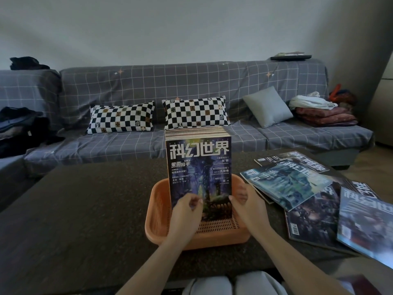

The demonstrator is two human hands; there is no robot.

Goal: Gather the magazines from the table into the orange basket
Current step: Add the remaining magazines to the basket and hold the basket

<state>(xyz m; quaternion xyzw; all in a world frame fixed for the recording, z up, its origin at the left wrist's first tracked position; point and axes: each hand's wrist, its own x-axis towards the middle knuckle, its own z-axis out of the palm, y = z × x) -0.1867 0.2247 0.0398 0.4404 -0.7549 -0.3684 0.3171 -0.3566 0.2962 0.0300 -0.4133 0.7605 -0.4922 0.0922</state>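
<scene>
A home living room: a grey grid-patterned sofa [191, 92] held checkered cushions [121, 119], folded blankets [325, 117] and clothes, behind a low table [85, 209].

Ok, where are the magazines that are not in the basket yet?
In the head view, the loose magazines lie overlapping on the table's right side, right of the orange basket and the right hand.

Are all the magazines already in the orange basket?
No. A stack of magazines stands upright in the orange basket, but several loose magazines lie spread on the table to its right.
</scene>
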